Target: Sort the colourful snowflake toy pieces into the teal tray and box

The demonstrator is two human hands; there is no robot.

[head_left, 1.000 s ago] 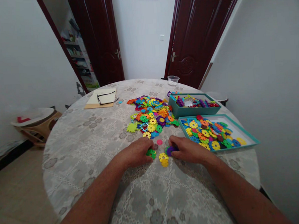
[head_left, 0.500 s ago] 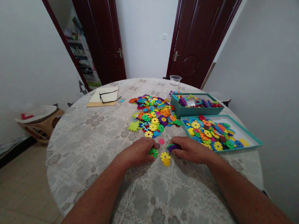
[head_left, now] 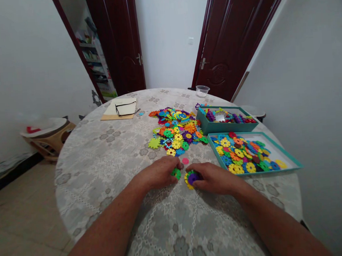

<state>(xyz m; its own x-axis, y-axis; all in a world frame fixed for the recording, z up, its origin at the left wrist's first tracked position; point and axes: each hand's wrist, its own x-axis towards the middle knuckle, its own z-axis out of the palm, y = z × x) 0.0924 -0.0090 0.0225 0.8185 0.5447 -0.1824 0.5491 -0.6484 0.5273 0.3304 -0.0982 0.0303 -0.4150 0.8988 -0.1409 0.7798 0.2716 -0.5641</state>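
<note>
My left hand [head_left: 162,172] is closed around the edge of a green notched disc [head_left: 176,174] low over the table. To its right, my right hand [head_left: 212,177] pinches a purple notched disc [head_left: 192,177], with a bit of green showing behind it. Yellow discs [head_left: 189,185] lie under that purple piece, mostly covered by it. Just beyond my hands sits a small pink disc [head_left: 185,161]. A brown disc [head_left: 181,166] touches or nearly touches my left fingertips. Farther off spreads a heap of colourful notched discs [head_left: 176,144].
At the right, a shallow teal-rimmed tray [head_left: 287,152] holds many discs, in front of a deeper teal box [head_left: 217,128] of joined pieces. Glasses [head_left: 125,109] rest on a notebook [head_left: 108,112] at the far left. A clear plastic bowl [head_left: 202,91] stands at the back edge.
My right hand has moved left and slightly nearer, bringing the purple disc over the yellow discs. My left hand keeps the green disc almost in place. The whole view has shifted slightly.
</note>
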